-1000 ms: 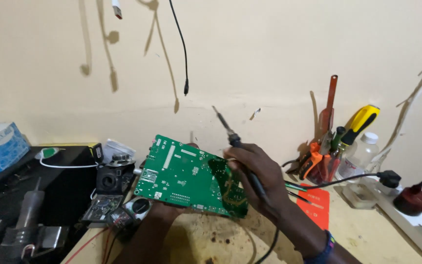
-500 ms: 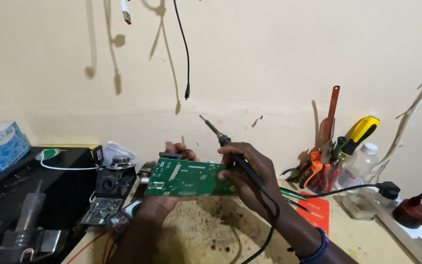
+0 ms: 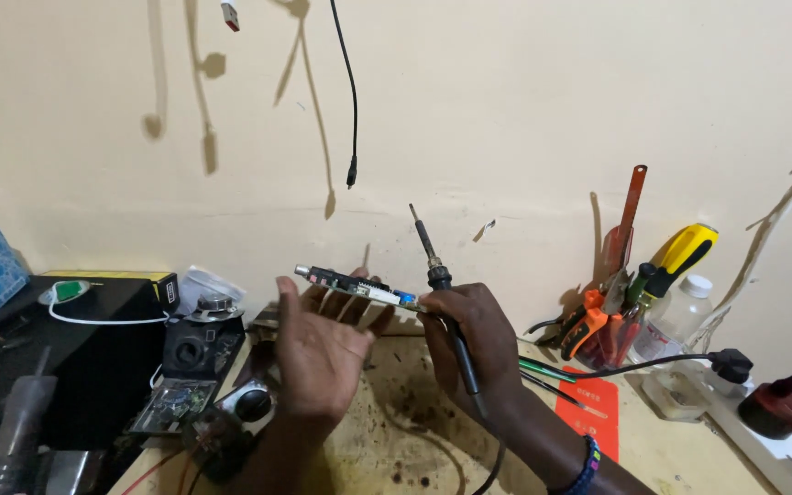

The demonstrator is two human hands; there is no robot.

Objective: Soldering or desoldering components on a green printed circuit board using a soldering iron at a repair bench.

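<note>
A worn, stained workbench (image 3: 396,431) of pale wood runs up against a cream wall (image 3: 524,110), from which a thin black cable (image 3: 350,92) hangs down at 12 o'clock above the hands. At 9 o'clock a black case (image 3: 93,339) sits with a small dark device (image 3: 196,344) beside it; at 3 o'clock a cluster of tools stands against the wall, among them a yellow-handled screwdriver (image 3: 685,252) and orange-handled pliers (image 3: 588,321), with a clear bottle (image 3: 680,316) next to them and a white power strip (image 3: 781,440) further toward 4 o'clock. The left hand (image 3: 318,344) is raised off the bench, palm turned up and toward the wearer, fingers spread under the near edge of a green circuit board (image 3: 355,286), supporting it rather than closing on it. The board is seen almost edge-on, held above the bench between the two hands, its long axis running from 9 o'clock to 3 o'clock and dipping slightly toward the right. The right hand (image 3: 469,339) is wrapped around the black handle of a soldering iron (image 3: 437,275), fingers closed tight on it, thumb side touching the board's right end. The iron's long axis runs from 5 o'clock up to 11 o'clock, metal tip pointing up at the wall, its cord (image 3: 492,458) trailing down along the forearm
</note>
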